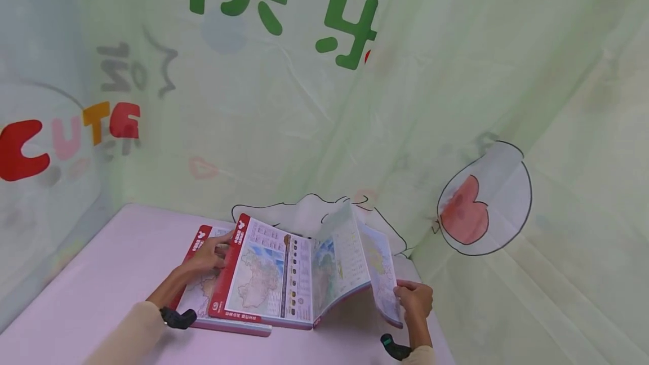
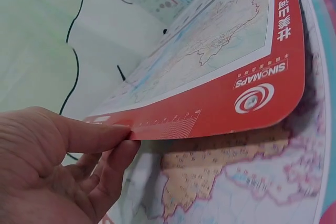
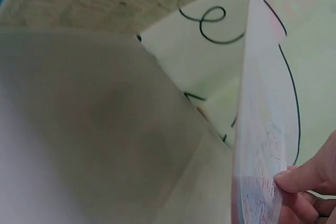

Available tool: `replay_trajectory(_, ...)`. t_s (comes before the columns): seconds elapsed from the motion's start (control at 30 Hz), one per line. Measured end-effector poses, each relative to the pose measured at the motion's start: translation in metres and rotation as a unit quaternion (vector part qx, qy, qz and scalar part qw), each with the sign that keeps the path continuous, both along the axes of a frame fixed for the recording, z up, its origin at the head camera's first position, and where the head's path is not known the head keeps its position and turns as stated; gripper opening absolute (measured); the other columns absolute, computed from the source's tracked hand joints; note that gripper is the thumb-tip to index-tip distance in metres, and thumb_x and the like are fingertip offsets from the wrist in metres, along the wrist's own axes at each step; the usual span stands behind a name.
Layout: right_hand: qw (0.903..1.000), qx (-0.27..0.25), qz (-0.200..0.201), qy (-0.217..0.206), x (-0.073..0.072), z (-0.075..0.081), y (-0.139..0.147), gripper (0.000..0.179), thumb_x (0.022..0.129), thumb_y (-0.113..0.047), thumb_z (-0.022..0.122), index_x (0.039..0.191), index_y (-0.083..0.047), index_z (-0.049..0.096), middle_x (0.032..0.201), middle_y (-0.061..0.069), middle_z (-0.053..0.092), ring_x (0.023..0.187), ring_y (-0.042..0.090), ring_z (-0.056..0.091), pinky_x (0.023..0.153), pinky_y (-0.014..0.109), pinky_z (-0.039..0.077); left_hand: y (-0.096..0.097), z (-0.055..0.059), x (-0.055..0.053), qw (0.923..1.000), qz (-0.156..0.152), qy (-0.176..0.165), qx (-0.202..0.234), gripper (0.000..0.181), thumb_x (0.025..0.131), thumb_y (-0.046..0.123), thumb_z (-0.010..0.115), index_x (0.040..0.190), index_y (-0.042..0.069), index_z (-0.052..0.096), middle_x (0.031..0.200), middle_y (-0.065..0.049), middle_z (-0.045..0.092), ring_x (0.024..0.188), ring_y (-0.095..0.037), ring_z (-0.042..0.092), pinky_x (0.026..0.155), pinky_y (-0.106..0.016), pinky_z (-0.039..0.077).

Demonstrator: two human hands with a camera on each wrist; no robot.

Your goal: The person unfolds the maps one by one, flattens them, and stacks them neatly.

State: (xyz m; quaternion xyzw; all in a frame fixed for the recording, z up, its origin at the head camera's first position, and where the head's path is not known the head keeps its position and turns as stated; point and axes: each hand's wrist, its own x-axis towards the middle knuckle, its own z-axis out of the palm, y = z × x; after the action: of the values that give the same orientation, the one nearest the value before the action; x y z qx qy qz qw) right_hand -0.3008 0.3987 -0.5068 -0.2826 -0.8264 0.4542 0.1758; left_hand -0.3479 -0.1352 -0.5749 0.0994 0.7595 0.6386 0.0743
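Note:
A red-bordered folding map (image 1: 256, 283) printed with a map of China stands partly unfolded, its panels bent at the creases. My left hand (image 1: 207, 255) pinches its red left edge between thumb and fingers; in the left wrist view that edge (image 2: 220, 121) is lifted above the sheet below. At the far right, my right hand (image 1: 417, 298) pinches the border of the outermost panel (image 1: 380, 269), which hangs angled downward. Under the left part lies a second folded map (image 1: 195, 294) with a similar red border, partly covered.
The maps rest on a pale pink tabletop (image 1: 116, 275). Behind and beside it hangs a light green curtain (image 1: 284, 145) with printed letters and drawings. Each wrist wears a black band (image 1: 177, 318).

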Motion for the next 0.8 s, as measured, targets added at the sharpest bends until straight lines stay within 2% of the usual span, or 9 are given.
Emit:
replay_trajectory(0.2, 0.9956, 0.080, -0.045, -0.023, -0.007, -0.005, 0.025, 0.025, 0.087, -0.004, 0.070, 0.106, 0.007, 0.082, 0.112, 0.030, 0.078, 0.095, 0.043, 0.063, 0.078, 0.046, 0.040, -0.009, 0.005, 0.004, 0.9966, 0.052, 0.013, -0.062, 0.098, 0.081, -0.003, 0.078, 0.169, 0.004, 0.036, 0.143, -0.031, 0.063, 0.109, -0.038, 0.073, 0.079, -0.046, 0.068)
replay_trajectory(0.37, 0.9892, 0.132, -0.061, -0.019, -0.008, -0.010, 0.039, 0.027, 0.080, -0.005, 0.066, 0.099, 0.004, 0.084, 0.105, 0.026, 0.080, 0.093, 0.047, 0.068, 0.072, 0.047, 0.041, -0.014, 0.005, 0.003, 0.9930, 0.067, 0.015, -0.096, 0.096, 0.082, -0.002, 0.079, 0.168, 0.003, 0.037, 0.145, -0.032, 0.062, 0.114, -0.043, 0.072, 0.078, -0.046, 0.068)
replay_trajectory(0.47, 0.9864, 0.150, -0.066, -0.014, -0.008, -0.012, 0.044, 0.027, 0.080, -0.005, 0.065, 0.098, 0.003, 0.084, 0.106, 0.026, 0.080, 0.093, 0.050, 0.069, 0.069, 0.048, 0.042, -0.018, 0.005, 0.003, 0.9909, 0.074, 0.015, -0.111, 0.094, 0.083, -0.002, 0.078, 0.168, 0.004, 0.037, 0.145, -0.033, 0.062, 0.112, -0.044, 0.072, 0.077, -0.045, 0.068)
replay_trajectory(0.63, 0.9801, 0.179, -0.084, -0.011, -0.011, -0.016, 0.054, 0.027, 0.083, -0.004, 0.064, 0.100, 0.003, 0.083, 0.109, 0.029, 0.078, 0.098, 0.055, 0.069, 0.070, 0.055, 0.045, -0.025, 0.004, 0.002, 0.9857, 0.090, 0.014, -0.141, 0.091, 0.084, -0.002, 0.077, 0.166, 0.003, 0.040, 0.138, -0.031, 0.065, 0.105, -0.039, 0.072, 0.074, -0.042, 0.067)
replay_trajectory(0.8, 0.9742, 0.202, -0.099, -0.018, -0.016, -0.023, 0.064, 0.027, 0.082, -0.004, 0.064, 0.100, 0.005, 0.082, 0.106, 0.030, 0.078, 0.096, 0.056, 0.069, 0.071, 0.059, 0.046, -0.032, 0.001, 0.002, 0.9833, 0.114, 0.016, -0.141, 0.081, 0.085, -0.001, 0.079, 0.160, -0.004, 0.048, 0.131, -0.031, 0.068, 0.098, -0.033, 0.073, 0.074, -0.041, 0.067)
